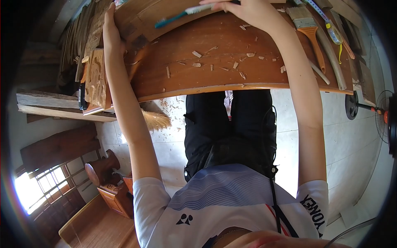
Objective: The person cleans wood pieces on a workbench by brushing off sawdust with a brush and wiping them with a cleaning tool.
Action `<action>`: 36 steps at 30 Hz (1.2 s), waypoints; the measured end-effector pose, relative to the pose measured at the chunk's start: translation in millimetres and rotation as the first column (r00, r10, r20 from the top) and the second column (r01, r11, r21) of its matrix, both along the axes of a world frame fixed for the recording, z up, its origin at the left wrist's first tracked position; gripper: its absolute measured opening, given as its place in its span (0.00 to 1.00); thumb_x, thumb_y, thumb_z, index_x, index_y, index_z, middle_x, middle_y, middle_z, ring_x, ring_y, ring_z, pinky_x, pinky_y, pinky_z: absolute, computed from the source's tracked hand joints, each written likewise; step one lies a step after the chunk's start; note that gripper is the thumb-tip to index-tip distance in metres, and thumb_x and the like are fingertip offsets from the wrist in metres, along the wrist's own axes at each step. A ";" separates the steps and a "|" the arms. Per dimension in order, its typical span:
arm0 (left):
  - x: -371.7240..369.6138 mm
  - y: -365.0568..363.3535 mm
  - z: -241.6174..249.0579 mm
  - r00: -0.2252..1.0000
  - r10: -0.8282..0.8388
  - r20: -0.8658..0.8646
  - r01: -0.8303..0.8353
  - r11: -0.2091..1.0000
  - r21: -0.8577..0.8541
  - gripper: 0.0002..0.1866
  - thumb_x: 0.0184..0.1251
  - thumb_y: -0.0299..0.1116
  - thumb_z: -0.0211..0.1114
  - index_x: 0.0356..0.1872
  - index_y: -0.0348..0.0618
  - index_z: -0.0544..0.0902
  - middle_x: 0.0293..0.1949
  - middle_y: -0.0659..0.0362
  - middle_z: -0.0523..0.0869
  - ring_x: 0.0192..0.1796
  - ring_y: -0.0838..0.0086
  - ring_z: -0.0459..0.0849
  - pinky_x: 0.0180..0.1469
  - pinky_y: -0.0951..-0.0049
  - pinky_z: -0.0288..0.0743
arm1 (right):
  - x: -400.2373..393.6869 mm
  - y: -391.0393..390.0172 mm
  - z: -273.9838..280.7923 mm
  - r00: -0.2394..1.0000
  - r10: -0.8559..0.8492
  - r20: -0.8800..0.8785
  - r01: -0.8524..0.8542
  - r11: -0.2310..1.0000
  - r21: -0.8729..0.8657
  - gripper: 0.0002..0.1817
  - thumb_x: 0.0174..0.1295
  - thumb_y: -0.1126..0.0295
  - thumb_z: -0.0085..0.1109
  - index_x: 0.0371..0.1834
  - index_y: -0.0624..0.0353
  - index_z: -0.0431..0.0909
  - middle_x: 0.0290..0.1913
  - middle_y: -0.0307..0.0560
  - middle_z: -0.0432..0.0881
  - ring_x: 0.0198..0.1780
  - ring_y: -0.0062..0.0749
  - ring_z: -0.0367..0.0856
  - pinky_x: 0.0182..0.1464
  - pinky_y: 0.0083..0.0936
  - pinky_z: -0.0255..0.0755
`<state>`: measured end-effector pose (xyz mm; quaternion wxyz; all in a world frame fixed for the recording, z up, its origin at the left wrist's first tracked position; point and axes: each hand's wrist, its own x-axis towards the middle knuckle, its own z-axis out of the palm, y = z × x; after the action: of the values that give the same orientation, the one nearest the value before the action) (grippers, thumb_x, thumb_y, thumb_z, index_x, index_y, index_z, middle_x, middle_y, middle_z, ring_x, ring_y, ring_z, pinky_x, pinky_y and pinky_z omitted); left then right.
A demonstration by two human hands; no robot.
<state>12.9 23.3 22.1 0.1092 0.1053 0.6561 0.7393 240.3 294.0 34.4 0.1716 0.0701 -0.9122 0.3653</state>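
A teal and white toothbrush point(186, 15) is held by its handle in my right hand point(242, 9), at the top of the view. Its teal end points left over a brown wooden board point(144, 22). My left hand point(111, 31) lies along the left side of the board, beside stacked wood; what its fingers do is not clear. Below both hands, wood chips point(197, 54) are scattered on the brown table point(186, 74).
A paintbrush point(308, 31) with an orange handle and a tape measure point(334, 34) lie at the table's right. Carved wood point(97, 78) stands at the left. A straw broom point(156, 120) is below the table edge, a fan point(384, 115) far right.
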 end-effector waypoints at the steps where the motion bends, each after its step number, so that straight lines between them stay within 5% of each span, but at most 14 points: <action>1: -1.1 -1.1 -1.5 1.000 -0.007 -0.009 0.007 1.000 0.000 0.36 0.72 0.60 0.63 0.68 0.41 0.75 0.61 0.49 0.82 0.63 0.57 0.82 0.65 0.52 0.77 | -0.6 -1.9 -3.5 0.997 0.028 -0.071 -0.021 0.995 0.098 0.18 0.68 0.81 0.60 0.57 0.56 0.88 0.38 0.52 0.87 0.39 0.36 0.85 0.43 0.29 0.76; 4: -3.6 -2.6 -2.3 1.000 -0.002 0.021 0.002 1.000 0.001 0.35 0.72 0.59 0.64 0.67 0.41 0.76 0.60 0.49 0.82 0.61 0.57 0.83 0.64 0.52 0.78 | 4.5 -7.2 6.7 0.990 -0.040 -0.134 0.035 0.999 -0.035 0.18 0.68 0.81 0.60 0.57 0.55 0.88 0.37 0.51 0.87 0.38 0.35 0.84 0.43 0.28 0.76; 5: -5.2 -2.8 -3.1 1.000 -0.003 0.014 0.003 1.000 0.002 0.35 0.72 0.59 0.64 0.67 0.41 0.76 0.59 0.49 0.82 0.61 0.57 0.83 0.64 0.52 0.78 | -4.4 -1.2 -0.2 0.996 -0.052 -0.078 0.034 0.975 -0.221 0.19 0.68 0.82 0.59 0.58 0.54 0.88 0.40 0.50 0.87 0.38 0.33 0.84 0.43 0.27 0.76; 12: 1.3 -0.7 0.5 1.000 -0.007 0.003 0.007 1.000 -0.001 0.33 0.73 0.58 0.63 0.66 0.41 0.76 0.59 0.49 0.82 0.60 0.57 0.83 0.62 0.53 0.80 | 3.2 -1.4 5.0 0.994 -0.029 0.109 0.034 0.998 -0.045 0.20 0.68 0.83 0.57 0.58 0.53 0.89 0.36 0.50 0.88 0.40 0.32 0.86 0.44 0.26 0.78; 17: -5.7 -5.0 -2.1 0.999 -0.036 0.011 0.035 0.999 0.009 0.34 0.72 0.58 0.63 0.66 0.41 0.76 0.59 0.49 0.82 0.59 0.57 0.83 0.61 0.53 0.80 | -0.6 6.7 -0.8 0.994 -0.067 -0.089 0.044 0.969 -0.241 0.17 0.68 0.80 0.60 0.56 0.53 0.90 0.42 0.49 0.92 0.38 0.32 0.86 0.45 0.25 0.79; 20: -7.4 -3.0 -3.4 1.000 -0.016 0.006 0.016 1.000 0.002 0.34 0.72 0.59 0.64 0.67 0.42 0.75 0.60 0.49 0.82 0.59 0.57 0.83 0.61 0.52 0.80 | 3.3 4.0 2.6 0.993 -0.027 0.111 0.027 1.000 0.000 0.18 0.68 0.81 0.59 0.58 0.54 0.89 0.41 0.49 0.91 0.38 0.31 0.86 0.45 0.26 0.79; 24: -4.6 -3.4 -2.1 1.000 -0.016 0.022 0.016 1.000 0.001 0.35 0.72 0.59 0.63 0.67 0.42 0.75 0.60 0.49 0.82 0.60 0.57 0.83 0.62 0.52 0.80 | -0.3 10.2 1.4 1.000 -0.027 0.014 0.029 0.993 -0.116 0.18 0.68 0.81 0.59 0.59 0.54 0.88 0.41 0.52 0.90 0.38 0.31 0.85 0.43 0.27 0.78; 25: -2.7 -3.3 -1.2 1.000 -0.013 0.027 0.012 1.000 0.002 0.35 0.72 0.59 0.63 0.67 0.41 0.75 0.60 0.49 0.82 0.60 0.57 0.83 0.62 0.52 0.80 | -0.2 7.2 2.8 0.997 -0.070 0.028 0.075 0.951 -0.301 0.19 0.68 0.82 0.58 0.59 0.55 0.88 0.40 0.51 0.89 0.38 0.31 0.85 0.44 0.28 0.78; 28: -1.3 -2.6 -0.2 0.999 -0.003 0.038 0.004 1.000 -0.027 0.35 0.72 0.60 0.63 0.67 0.41 0.76 0.61 0.49 0.82 0.60 0.57 0.83 0.62 0.52 0.79 | 3.7 11.6 3.8 0.996 -0.070 0.047 0.079 0.972 -0.223 0.19 0.67 0.82 0.59 0.59 0.56 0.88 0.39 0.50 0.89 0.39 0.31 0.85 0.45 0.28 0.78; 30: -4.2 -3.9 -2.6 1.000 -0.024 0.005 0.024 1.000 -0.006 0.35 0.72 0.60 0.63 0.67 0.41 0.76 0.60 0.49 0.82 0.60 0.58 0.83 0.62 0.52 0.79 | 5.6 12.6 2.9 0.993 -0.023 0.117 0.019 0.999 0.035 0.19 0.66 0.82 0.62 0.58 0.55 0.88 0.38 0.51 0.89 0.41 0.32 0.87 0.47 0.26 0.79; 32: -8.9 -5.2 -4.8 0.998 -0.060 -0.006 0.060 0.998 0.010 0.35 0.72 0.60 0.63 0.66 0.41 0.76 0.60 0.49 0.83 0.60 0.58 0.83 0.62 0.52 0.79 | 6.4 11.7 3.2 0.993 -0.013 0.115 0.013 1.000 0.001 0.19 0.66 0.82 0.61 0.58 0.55 0.88 0.38 0.51 0.89 0.41 0.32 0.86 0.48 0.25 0.79; 35: -10.4 -7.9 -4.9 0.997 -0.079 0.020 0.079 0.997 0.016 0.34 0.73 0.60 0.62 0.66 0.41 0.76 0.59 0.49 0.83 0.60 0.58 0.84 0.62 0.53 0.80 | 3.1 16.7 -2.2 0.993 -0.093 -0.066 0.069 0.949 -0.308 0.19 0.66 0.82 0.61 0.57 0.54 0.89 0.37 0.51 0.89 0.40 0.32 0.86 0.47 0.25 0.78; 36: -6.6 -6.2 -2.5 0.998 -0.059 0.034 0.059 0.998 0.004 0.34 0.73 0.59 0.62 0.66 0.41 0.76 0.59 0.49 0.83 0.59 0.58 0.84 0.61 0.53 0.80 | 4.3 16.2 1.1 0.995 -0.097 -0.029 0.086 0.960 -0.266 0.19 0.67 0.82 0.61 0.57 0.54 0.89 0.37 0.51 0.88 0.39 0.31 0.85 0.47 0.25 0.78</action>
<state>6.3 17.1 19.6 0.1419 0.1121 0.6496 0.7385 244.7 310.2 35.4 0.2148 0.0120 -0.8539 0.4739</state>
